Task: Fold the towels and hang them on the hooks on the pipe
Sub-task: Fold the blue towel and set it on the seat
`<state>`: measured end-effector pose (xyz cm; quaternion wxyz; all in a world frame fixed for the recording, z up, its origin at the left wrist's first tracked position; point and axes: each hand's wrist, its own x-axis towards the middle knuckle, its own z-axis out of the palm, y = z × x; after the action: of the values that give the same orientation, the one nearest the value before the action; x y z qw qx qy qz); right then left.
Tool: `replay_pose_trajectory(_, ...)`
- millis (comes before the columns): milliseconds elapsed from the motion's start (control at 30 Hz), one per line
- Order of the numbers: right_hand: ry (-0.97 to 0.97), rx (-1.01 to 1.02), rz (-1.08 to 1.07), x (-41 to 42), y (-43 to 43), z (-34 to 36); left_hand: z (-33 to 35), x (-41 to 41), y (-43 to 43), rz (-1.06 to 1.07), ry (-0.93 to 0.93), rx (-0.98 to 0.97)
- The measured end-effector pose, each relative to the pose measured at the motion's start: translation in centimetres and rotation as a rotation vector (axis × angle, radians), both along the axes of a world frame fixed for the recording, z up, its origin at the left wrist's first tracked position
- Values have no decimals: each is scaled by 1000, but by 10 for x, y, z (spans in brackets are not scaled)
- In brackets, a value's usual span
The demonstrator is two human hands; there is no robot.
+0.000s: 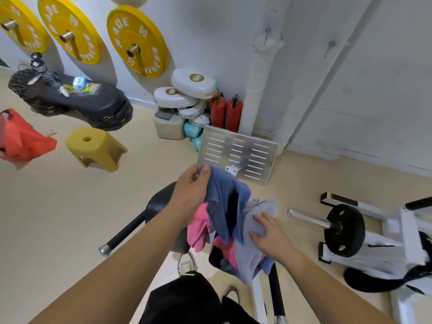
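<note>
Towels lie in a loose heap on a black padded seat [159, 204] right below my hands, and I am drawing one out of it. My left hand [190, 191] is pinched shut on the top corner of the blue towel [224, 199], thumb over the cloth, lifting it so the rest hangs down from the pinch. My right hand [268, 232] lies flat and open on the grey towel [254, 249] just below and to the right of that grip, pressing rather than holding anything. A pink towel [198, 228] bunches directly under the lifted blue one, touching it.

To do this step well, I judge that I should keep the flat hand on the heap while the pinch rises, so only the blue cloth comes free and the pink one does not drag off the seat. Once it hangs clear, the right hand should find the opposite corner on the same edge, so the cloth spreads square for folding. The pipe [256, 85] with its hook [266, 35] stands against the wall well beyond the grip.
</note>
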<state>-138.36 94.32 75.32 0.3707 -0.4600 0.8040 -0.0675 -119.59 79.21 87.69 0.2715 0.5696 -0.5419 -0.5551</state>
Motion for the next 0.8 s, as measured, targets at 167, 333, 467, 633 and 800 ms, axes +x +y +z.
replay_pose_trajectory(167, -3, -15, -37, 4, -6, 21, 80, -3, -12, 94, 202, -194)
replay_pose_trajectory(333, -135, -71, -161, 6, -11, 46, 86, -2, 15, 27, 128, -183)
replay_pose_trajectory(467, -359, -318, -171, 11, -12, 90, 84, 3, 27, 59, 146, -131)
replay_pose_trajectory(633, -502, -556, -25, 27, -15, 168, 96, -4, 44, 4, 251, -85)
replay_pose_trajectory(800, -483, -639, -130, 36, -2, 193, 109, 4, 64, -29, 332, -26)
